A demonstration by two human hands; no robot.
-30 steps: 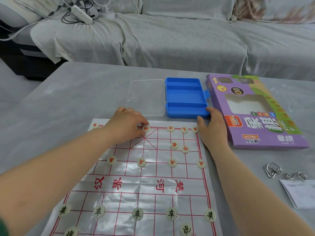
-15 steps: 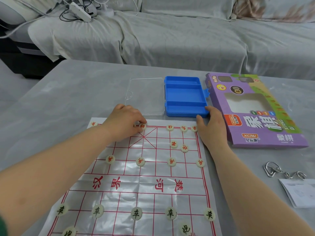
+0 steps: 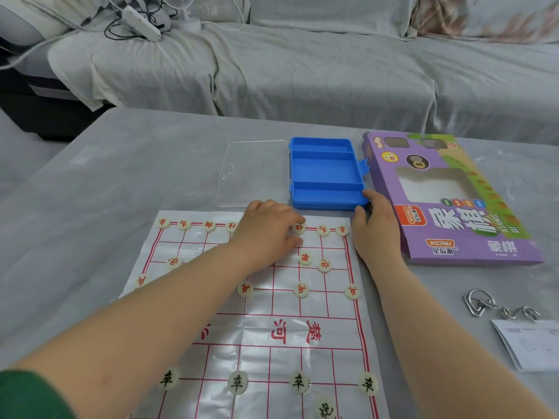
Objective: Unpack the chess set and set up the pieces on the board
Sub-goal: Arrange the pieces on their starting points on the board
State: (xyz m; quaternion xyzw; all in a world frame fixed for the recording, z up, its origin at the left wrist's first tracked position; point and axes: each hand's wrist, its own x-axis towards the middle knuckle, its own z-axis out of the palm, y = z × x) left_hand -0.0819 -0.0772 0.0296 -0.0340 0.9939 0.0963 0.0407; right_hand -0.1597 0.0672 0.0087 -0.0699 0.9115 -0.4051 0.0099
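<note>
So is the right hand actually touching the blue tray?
Touching. In the head view, the right hand has its fingertips against the blue tray at its near right corner.

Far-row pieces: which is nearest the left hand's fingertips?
Third piece from the row's right end: it lies at the left hand's fingertips; the rest lie farther off.

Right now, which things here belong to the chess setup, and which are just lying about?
Job: shiny plastic board sheet with red grid, round cream chess pieces, blue plastic tray, clear plastic lid, purple cardboard box.
Lying about: silver metal ring puzzle, white paper leaflet, white power strip.
</note>
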